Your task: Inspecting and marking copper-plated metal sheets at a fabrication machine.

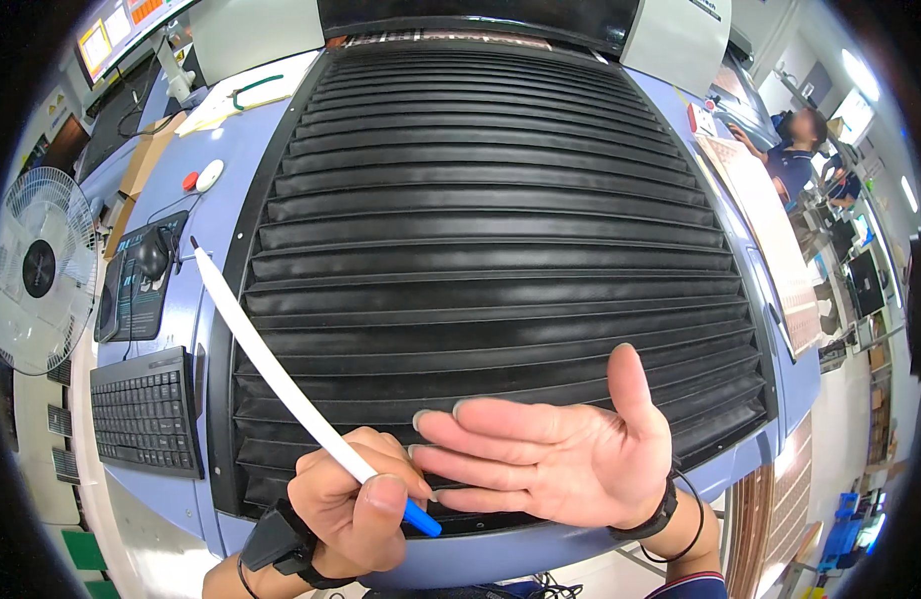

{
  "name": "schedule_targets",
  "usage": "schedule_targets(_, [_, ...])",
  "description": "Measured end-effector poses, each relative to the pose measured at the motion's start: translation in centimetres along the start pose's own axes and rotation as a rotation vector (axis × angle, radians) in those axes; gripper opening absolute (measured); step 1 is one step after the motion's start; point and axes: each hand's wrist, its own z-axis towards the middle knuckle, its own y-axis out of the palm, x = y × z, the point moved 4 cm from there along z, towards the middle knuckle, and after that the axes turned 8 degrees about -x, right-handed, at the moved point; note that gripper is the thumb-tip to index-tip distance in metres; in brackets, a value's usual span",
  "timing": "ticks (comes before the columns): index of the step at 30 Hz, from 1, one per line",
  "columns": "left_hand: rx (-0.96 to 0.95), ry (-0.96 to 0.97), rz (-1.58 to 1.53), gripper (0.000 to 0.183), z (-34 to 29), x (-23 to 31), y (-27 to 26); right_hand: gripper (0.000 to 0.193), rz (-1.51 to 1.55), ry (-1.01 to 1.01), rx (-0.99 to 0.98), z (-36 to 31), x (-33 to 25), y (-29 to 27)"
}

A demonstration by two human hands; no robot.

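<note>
My left hand [355, 499] is closed around a long white pen [281, 384] with a dark tip and a blue end. The tip points up and left, while the blue end shows just below my thumb. Palm turned toward me, my right hand [560, 459] is open, thumb raised and fingers stretched to the left. Its fingertips come close to the left hand's knuckles; whether they touch I cannot tell. Both hands are above the near end of a black pleated bellows cover [490, 260]. A dark band with a device [281, 539] sits on the left wrist, another band [665, 509] on the right.
On the blue-grey machine bed at left are a keyboard [146, 411], a mouse [153, 255] and a red button [191, 182]. A white fan [43, 270] stands farther left. Patterned panels [770, 245] lie along the right side. Another person [795, 160] is at the far right.
</note>
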Motion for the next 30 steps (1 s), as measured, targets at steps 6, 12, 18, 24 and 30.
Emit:
schedule_targets(6, [-0.037, -0.005, -0.005, 0.035, 0.0, 0.2, -0.1, 0.107, -0.214, 0.011, -0.053, 0.0, 0.2, 0.2])
schedule_targets(12, [-0.137, 0.022, 0.037, 0.038, 0.3, 0.6, 0.2, 0.099, -0.564, -0.013, 0.076, -0.2, 0.1, 0.8])
schedule_targets(18, [-0.17, 0.047, 0.051, 0.045, 0.0, 0.7, 0.5, 0.105, -0.856, 0.01, 0.044, -0.5, 0.4, 1.2])
schedule_targets(24, [-0.159, 0.066, 0.036, 0.046, 0.0, 0.7, 0.6, 0.099, -1.026, -0.003, -0.019, -0.6, 0.5, 1.3])
schedule_targets(30, [-0.148, 0.046, -0.041, 0.024, -0.3, 0.3, 0.0, 0.096, -1.02, -0.008, 0.012, -0.5, 0.5, 1.4])
